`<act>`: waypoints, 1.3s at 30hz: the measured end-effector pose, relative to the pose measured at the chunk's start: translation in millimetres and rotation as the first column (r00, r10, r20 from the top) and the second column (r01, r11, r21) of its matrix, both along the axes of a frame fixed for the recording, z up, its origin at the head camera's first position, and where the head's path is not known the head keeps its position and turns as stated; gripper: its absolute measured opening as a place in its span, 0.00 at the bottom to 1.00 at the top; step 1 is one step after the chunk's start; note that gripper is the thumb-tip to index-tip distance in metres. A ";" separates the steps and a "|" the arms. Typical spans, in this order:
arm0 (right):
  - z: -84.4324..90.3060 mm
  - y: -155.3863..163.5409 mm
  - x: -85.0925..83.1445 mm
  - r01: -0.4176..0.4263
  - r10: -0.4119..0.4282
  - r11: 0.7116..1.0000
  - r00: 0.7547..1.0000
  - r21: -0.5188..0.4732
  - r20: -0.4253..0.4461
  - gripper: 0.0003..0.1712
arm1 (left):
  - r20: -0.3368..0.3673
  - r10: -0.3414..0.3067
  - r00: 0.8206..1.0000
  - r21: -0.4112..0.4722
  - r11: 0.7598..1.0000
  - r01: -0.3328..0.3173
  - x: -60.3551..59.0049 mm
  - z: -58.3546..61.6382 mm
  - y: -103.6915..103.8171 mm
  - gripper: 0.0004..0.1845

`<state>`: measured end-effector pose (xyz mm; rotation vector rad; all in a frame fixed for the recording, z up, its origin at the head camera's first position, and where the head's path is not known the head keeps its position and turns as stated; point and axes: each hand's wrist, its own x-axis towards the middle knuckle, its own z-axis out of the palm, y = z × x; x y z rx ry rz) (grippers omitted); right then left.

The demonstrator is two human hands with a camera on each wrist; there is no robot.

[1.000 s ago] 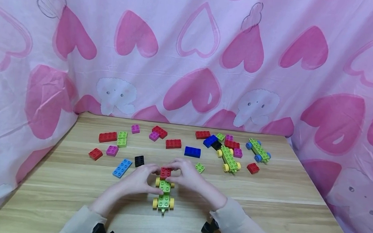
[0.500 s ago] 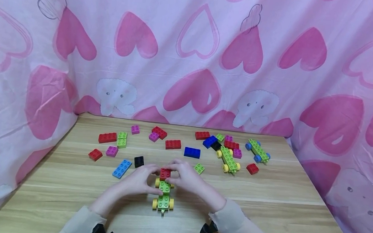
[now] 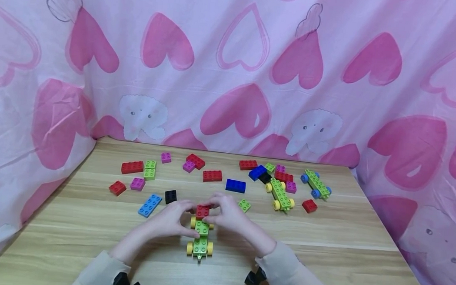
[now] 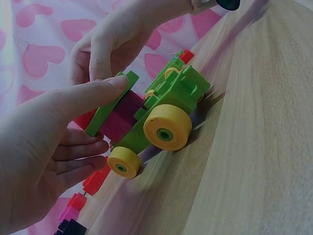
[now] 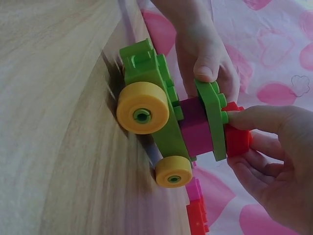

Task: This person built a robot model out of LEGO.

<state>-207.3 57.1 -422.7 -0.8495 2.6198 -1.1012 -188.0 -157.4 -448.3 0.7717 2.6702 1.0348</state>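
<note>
A green toy car base (image 3: 199,248) with yellow wheels stands on the table before me. On it sits a purple brick (image 5: 196,128), with a flat green brick (image 5: 213,120) above. A red brick (image 3: 202,212) sits at the far end of the flat green brick. My left hand (image 3: 171,220) holds the stack from the left, its thumb on the flat brick's near end. The left fingers reach toward the far side, partly hidden. With thumb and fingers, my right hand (image 3: 229,213) pinches the red brick from the right.
Loose bricks lie farther back, among them a light blue brick (image 3: 149,205), a black brick (image 3: 170,196) and a dark blue brick (image 3: 235,185). Two more car bases, one yellow-wheeled (image 3: 280,194) and one blue-wheeled (image 3: 316,184), stand at the right. A pink curtain (image 3: 232,73) hangs behind.
</note>
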 end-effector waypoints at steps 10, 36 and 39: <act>-0.3 0.5 5.2 0.012 -0.009 0.999 0.998 0.038 -0.069 0.22 | 0.020 0.000 1.000 0.008 1.000 -0.001 0.9 -0.3 0.7 0.35; -3.5 0.9 1.5 0.006 -0.007 0.999 1.000 -0.045 -0.030 0.17 | 0.009 -0.016 1.000 0.009 1.000 0.016 -0.2 -0.1 0.5 0.36; -3.2 0.8 2.4 0.010 -0.011 1.000 0.999 -0.030 -0.036 0.17 | 0.010 -0.019 1.000 0.009 1.000 0.018 0.0 -0.4 0.8 0.36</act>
